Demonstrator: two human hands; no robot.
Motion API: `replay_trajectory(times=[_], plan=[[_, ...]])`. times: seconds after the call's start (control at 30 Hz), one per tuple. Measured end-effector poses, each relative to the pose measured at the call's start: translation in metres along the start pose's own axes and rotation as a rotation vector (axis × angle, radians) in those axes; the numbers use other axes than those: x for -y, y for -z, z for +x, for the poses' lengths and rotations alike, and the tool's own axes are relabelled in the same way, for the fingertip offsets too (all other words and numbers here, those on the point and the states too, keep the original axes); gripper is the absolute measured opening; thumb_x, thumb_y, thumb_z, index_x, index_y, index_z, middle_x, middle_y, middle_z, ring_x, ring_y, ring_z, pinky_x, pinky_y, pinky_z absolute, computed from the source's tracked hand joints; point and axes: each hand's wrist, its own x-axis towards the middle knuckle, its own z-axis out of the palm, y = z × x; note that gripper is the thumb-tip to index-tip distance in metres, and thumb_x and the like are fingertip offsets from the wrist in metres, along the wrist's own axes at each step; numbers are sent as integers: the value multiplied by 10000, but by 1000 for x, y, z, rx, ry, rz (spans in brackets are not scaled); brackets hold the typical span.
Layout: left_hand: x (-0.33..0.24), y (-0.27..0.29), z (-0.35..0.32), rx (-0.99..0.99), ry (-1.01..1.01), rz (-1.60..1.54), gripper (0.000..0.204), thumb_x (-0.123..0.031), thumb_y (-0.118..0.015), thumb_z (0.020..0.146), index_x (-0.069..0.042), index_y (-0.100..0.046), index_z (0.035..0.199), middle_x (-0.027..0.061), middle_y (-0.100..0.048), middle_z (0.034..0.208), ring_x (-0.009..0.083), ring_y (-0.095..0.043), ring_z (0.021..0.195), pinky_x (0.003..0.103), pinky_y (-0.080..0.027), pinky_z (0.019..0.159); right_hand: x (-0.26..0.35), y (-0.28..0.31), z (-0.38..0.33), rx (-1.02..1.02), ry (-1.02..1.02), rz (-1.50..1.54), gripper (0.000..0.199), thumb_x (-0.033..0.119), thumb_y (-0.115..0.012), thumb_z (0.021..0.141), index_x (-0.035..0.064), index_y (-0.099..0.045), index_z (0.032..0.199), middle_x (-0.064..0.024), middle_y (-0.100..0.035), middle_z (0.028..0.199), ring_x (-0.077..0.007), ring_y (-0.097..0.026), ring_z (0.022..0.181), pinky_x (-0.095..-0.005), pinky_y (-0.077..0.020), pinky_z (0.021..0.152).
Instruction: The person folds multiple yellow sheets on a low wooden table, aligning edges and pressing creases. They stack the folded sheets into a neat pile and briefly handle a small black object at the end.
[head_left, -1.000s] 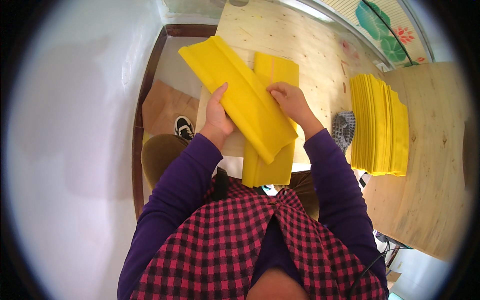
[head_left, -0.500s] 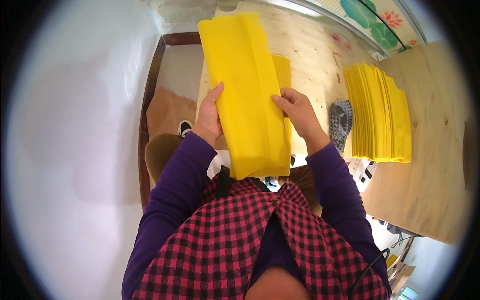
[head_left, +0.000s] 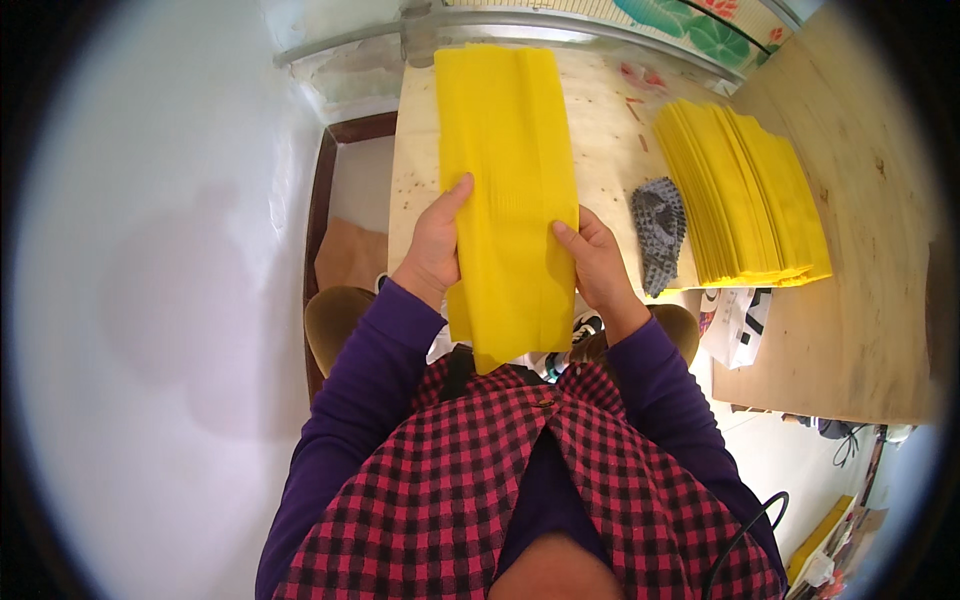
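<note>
Upright in front of me is a long folded piece of yellow fabric [head_left: 508, 170], with lengthwise creases and a thin woven-looking surface. My left hand [head_left: 437, 240] grips its left edge, thumb on the front face. On the opposite edge my right hand [head_left: 598, 258] holds it the same way, thumb pressed on the front. Fingers of both hands are partly hidden behind the fabric. The lower end hangs near my lap, where a corner sticks out at an angle. Whether one or more layers are held, I cannot tell.
A tall stack of folded yellow fabric [head_left: 745, 195] stands right on the wooden table [head_left: 605, 120]. Beside it lies a grey patterned cloth [head_left: 660, 235]. A wooden panel [head_left: 850, 220] rises at the right, a white wall [head_left: 170, 250] at the left. Brown cardboard [head_left: 350, 255] lies on the floor.
The held fabric has straightened from a leftward tilt to nearly upright. The yellow piece seen behind it on the table no longer shows separately. The view has shifted a little.
</note>
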Motion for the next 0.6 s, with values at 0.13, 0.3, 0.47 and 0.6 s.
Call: replay_trajectory(times=[0.13, 0.3, 0.47, 0.6], plan=[[5, -14, -2, -6, -16, 89, 413, -284, -516, 969, -15, -494, 1282, 120, -595, 1225, 252, -589, 1095, 376, -479, 941, 8, 10, -10, 3, -32, 79, 304, 97, -517, 963, -13, -509, 1246, -85, -631, 1124, -146, -630, 967, -281, -523, 825], [5, -28, -6, 9, 19, 140, 393, -256, -495, 979, -8, -491, 1283, 122, -596, 1220, 251, -595, 1084, 371, -477, 943, 15, 15, -14, -37, -59, 210, 319, 103, -535, 958, 0, -509, 1259, -88, -635, 1130, -154, -637, 971, -290, -533, 818], [13, -31, -1, 193, -107, 223, 432, -279, -508, 971, -18, -473, 1313, 122, -556, 1287, 242, -537, 1177, 384, -417, 1013, 36, 32, -13, -1, 81, 22, 275, 96, -562, 942, 16, -571, 1205, -60, -662, 1067, -129, -642, 895, -270, -529, 777], [15, -13, -2, 204, -28, 292, 432, -262, -493, 980, -11, -457, 1330, 121, -537, 1312, 229, -508, 1208, 385, -379, 1037, 74, 55, -19, -7, 202, -134, 225, 75, -565, 930, 29, -619, 1144, -39, -674, 1041, -109, -634, 886, -252, -513, 781]])
